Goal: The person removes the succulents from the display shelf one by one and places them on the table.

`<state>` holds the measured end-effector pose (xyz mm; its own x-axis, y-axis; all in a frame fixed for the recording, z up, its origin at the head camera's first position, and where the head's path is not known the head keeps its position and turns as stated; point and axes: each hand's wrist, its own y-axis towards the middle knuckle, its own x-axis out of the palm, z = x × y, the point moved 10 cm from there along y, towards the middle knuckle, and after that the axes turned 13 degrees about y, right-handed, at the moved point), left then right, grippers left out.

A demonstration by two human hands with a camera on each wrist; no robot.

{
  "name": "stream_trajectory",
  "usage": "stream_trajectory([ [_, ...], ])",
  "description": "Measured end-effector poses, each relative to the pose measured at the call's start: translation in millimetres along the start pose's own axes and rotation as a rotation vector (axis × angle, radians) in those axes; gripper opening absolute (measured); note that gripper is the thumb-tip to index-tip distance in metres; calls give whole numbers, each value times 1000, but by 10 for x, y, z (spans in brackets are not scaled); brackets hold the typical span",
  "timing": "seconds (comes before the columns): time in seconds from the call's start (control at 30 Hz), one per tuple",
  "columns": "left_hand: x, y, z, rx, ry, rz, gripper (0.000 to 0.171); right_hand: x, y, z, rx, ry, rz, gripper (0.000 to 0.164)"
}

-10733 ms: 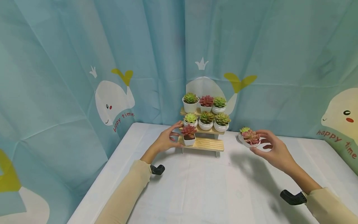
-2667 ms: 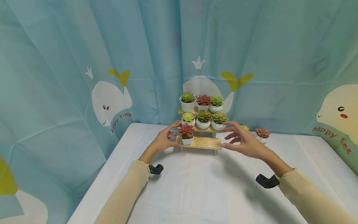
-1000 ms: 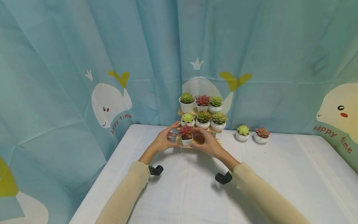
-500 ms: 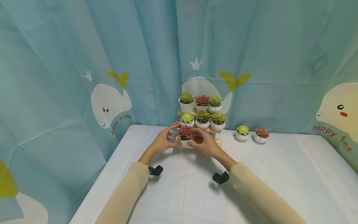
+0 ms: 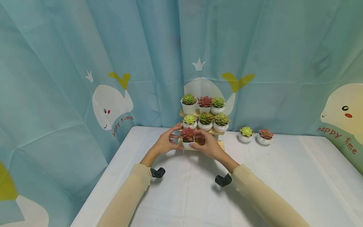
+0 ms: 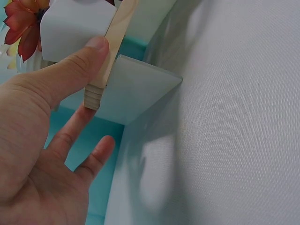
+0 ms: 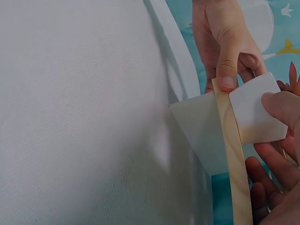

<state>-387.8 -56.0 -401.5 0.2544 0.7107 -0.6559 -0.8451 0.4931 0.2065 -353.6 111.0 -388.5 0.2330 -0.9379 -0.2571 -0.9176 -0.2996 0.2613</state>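
Note:
A red succulent in a square white pot (image 5: 188, 144) stands at the left end of the bottom step of a wooden plant stand (image 5: 221, 145). My right hand (image 5: 210, 147) pinches this pot from the right, thumb on the front wall, as the pot (image 7: 257, 110) shows in the right wrist view. My left hand (image 5: 164, 143) grips the left end of the bottom step. Seen from the left wrist, its thumb lies on the board (image 6: 114, 49) beside the pot (image 6: 77, 29), with a finger touching the board's end from below. My right hand hides much of that step.
Several potted succulents fill the upper two steps, such as a green one (image 5: 189, 106) at top left. On the white table (image 5: 297, 176), to the right, stand a yellow-green succulent (image 5: 245, 135) and a pink one (image 5: 265, 136) in round pots. A blue curtain (image 5: 153, 63) hangs behind.
My right hand let go of the pink succulent on the table, came left to the stand and took hold of the red succulent's pot, which shifted slightly left. My left hand stayed at the stand.

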Motion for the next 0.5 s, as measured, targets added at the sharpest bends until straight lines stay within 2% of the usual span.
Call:
stream_trajectory([
  [0.5,4,6,-21,-9,-1,-1,91,7,9,-8,9,3,-5,47],
])
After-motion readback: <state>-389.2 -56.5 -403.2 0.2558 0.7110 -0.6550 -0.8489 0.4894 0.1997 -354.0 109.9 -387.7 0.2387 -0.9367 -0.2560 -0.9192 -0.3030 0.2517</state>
